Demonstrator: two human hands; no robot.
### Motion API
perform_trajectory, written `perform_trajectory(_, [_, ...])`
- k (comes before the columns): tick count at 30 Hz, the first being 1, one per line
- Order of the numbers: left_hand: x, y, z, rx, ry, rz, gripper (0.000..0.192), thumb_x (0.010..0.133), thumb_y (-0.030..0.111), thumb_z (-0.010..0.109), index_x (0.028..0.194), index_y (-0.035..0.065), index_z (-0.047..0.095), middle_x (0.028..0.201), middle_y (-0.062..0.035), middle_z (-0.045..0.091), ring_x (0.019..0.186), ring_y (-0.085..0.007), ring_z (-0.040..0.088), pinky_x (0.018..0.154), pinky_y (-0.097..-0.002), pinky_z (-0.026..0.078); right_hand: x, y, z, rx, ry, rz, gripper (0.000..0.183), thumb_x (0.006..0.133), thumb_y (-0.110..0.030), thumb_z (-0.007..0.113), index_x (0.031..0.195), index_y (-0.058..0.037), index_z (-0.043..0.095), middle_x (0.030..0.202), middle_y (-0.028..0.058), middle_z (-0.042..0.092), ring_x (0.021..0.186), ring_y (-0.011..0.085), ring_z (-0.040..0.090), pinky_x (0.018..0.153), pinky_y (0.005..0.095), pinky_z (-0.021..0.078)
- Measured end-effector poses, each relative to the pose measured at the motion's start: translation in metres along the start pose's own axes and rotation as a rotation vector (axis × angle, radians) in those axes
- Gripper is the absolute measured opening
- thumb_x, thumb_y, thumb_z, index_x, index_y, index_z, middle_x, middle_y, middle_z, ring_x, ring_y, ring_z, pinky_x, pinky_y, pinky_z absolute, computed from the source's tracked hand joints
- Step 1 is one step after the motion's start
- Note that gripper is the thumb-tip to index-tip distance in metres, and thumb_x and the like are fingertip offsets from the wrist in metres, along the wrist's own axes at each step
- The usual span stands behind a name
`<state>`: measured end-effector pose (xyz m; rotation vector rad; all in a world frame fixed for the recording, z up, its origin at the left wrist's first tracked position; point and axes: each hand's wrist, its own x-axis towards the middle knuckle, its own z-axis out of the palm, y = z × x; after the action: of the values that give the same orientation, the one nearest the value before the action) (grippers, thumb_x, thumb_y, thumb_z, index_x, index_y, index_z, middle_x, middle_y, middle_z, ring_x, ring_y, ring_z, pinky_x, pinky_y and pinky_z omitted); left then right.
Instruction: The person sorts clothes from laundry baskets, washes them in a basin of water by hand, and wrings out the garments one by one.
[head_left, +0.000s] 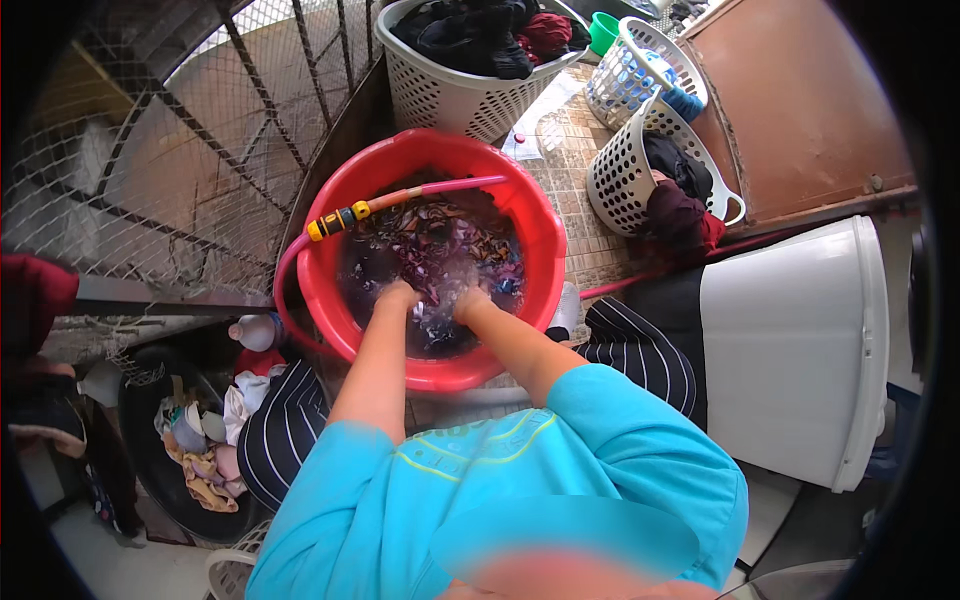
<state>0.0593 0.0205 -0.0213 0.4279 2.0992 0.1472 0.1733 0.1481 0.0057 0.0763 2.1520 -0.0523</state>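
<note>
Both hands reach into a red plastic tub (541, 247) of dark, murky water. My left hand (397, 291) dips in at the near left part of the water, its fingers under the surface. To its right, my right hand (470, 300) is also partly submerged and slightly blurred. Wet patterned clothes (427, 244) float and bunch around and beyond the hands. Whether either hand grips cloth cannot be made out. A pink hose (465, 184) with a yellow-and-black hose connector (337, 220) lies across the tub's far side, above the water.
Behind the tub stands a large white laundry basket (450, 97) of dark clothes. Smaller baskets (619, 180) (611, 90) are at right, near a white appliance (787, 352). A black basin (142, 450) with garments and a plastic bottle (255, 332) are at left, below a wire-mesh grille (187, 127).
</note>
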Motion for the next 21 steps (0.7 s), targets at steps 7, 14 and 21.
perform_trajectory(7, [-0.039,0.017,-0.029,-0.022,0.302,0.058,0.03,0.08,0.018,0.058,0.103,0.0017,0.067,0.108,-0.0205,0.063,0.104,-0.0333,0.061,0.087,-0.0404,0.05,-0.008,0.015,0.02,0.419,0.349,-0.002,0.051,0.079,-0.039,0.065,0.127,-0.0246,0.054,0.147,0.0106,0.03,0.137,0.0445,0.015,0.106,0.0524,0.0304])
perform_trajectory(14, [-0.116,0.073,-0.088,-0.135,0.561,0.229,0.028,0.075,0.018,0.058,0.095,0.0001,0.068,0.098,-0.0235,0.065,0.096,-0.0362,0.063,0.085,-0.0427,0.05,-0.01,0.011,0.02,0.817,0.571,-0.085,0.094,0.059,-0.041,0.083,0.135,-0.0045,0.041,0.144,0.0147,0.035,0.136,0.0377,0.023,0.113,0.0431,0.0198])
perform_trajectory(21, [-0.22,0.101,-0.147,-0.726,0.776,0.853,0.024,0.074,0.02,0.058,0.069,-0.0034,0.059,0.067,-0.0257,0.058,0.063,-0.0373,0.062,0.062,-0.0405,0.049,-0.02,-0.029,-0.002,1.09,1.106,0.015,0.113,0.054,-0.04,0.087,0.142,-0.0063,0.026,0.143,0.0144,0.033,0.136,0.0332,0.024,0.108,0.0446,0.0288])
